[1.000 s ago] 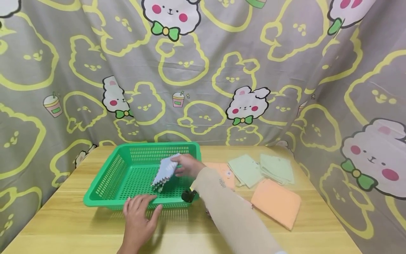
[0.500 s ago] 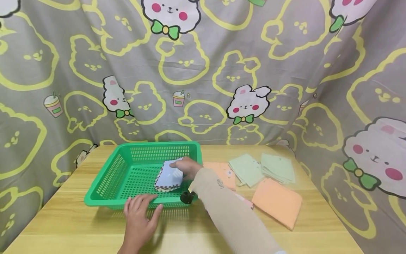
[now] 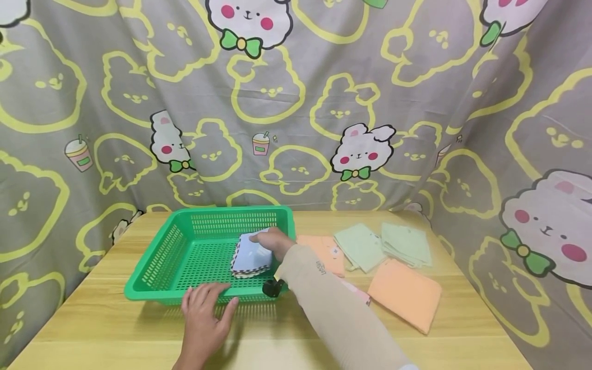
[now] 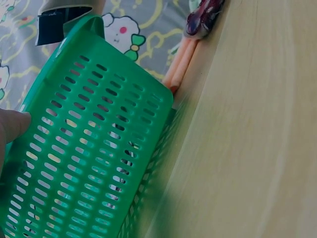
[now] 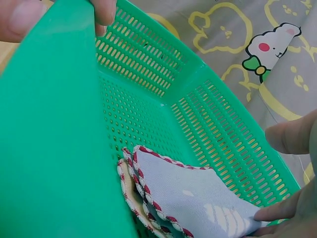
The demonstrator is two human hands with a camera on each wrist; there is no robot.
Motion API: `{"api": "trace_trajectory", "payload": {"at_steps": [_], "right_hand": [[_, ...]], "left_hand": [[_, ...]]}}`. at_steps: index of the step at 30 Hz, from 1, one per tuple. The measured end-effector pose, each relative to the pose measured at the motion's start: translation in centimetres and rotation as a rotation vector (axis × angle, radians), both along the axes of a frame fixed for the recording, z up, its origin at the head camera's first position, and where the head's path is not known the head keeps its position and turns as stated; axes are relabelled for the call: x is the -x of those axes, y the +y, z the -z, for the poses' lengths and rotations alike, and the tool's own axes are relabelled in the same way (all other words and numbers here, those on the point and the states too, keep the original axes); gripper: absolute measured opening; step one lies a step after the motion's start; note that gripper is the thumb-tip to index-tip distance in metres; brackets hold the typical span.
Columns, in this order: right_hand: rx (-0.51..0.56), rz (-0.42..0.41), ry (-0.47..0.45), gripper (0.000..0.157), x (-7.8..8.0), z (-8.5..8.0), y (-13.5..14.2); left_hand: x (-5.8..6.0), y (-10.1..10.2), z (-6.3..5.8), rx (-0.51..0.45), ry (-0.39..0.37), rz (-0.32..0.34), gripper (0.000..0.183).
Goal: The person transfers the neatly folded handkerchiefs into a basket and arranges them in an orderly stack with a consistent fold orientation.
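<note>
A green perforated plastic basket (image 3: pixel 154 297) stands on the wooden table. My left hand (image 3: pixel 205 313) grips its near rim, fingers over the inside and thumb (image 4: pixel 14 123) against the outer wall in the left wrist view. Inside, at the basket's right end, lies a folded stack of light-blue cloth (image 3: pixel 252 259) with red-and-white stitched edging (image 5: pixel 148 191). My right hand (image 3: pixel 275 241) reaches in over the right rim. In the right wrist view its fingertips (image 5: pixel 265 214) touch the cloth's top, while another finger (image 5: pixel 290 136) stands apart from it.
Right of the basket lie folded cloths: an orange one (image 3: pixel 324 252) with a face, two pale-green ones (image 3: pixel 358 246) (image 3: pixel 406 245), a plain orange one (image 3: pixel 404 295) and a pink one (image 3: pixel 357 292) partly under my sleeve. A patterned curtain (image 3: pixel 296 128) hangs behind.
The blue cloth was tilted in my right hand; it has gone down flat in the basket and shifted slightly right. My left hand has stayed on the rim.
</note>
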State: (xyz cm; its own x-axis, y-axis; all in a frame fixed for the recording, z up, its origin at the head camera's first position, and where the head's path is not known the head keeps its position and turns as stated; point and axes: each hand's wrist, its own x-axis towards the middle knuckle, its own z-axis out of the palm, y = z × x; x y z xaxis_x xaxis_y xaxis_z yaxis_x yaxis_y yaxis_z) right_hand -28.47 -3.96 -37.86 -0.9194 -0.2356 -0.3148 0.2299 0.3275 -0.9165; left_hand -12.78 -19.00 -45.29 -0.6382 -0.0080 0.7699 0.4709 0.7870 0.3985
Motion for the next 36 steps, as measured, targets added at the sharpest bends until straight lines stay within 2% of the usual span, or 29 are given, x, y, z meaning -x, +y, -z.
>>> {"api": "trace_trajectory", "payload": {"at_steps": [16, 36], "right_hand": [[0.004, 0.032, -0.027, 0.067, 0.12, 0.05, -0.12], [0.07, -0.009, -0.028, 0.073, -0.13, -0.11, 0.3]], "left_hand": [[-0.09, 0.0, 0.1, 0.0, -0.001, 0.0, 0.03], [-0.11, 0.03, -0.06, 0.006, -0.015, -0.006, 0.03]]}}
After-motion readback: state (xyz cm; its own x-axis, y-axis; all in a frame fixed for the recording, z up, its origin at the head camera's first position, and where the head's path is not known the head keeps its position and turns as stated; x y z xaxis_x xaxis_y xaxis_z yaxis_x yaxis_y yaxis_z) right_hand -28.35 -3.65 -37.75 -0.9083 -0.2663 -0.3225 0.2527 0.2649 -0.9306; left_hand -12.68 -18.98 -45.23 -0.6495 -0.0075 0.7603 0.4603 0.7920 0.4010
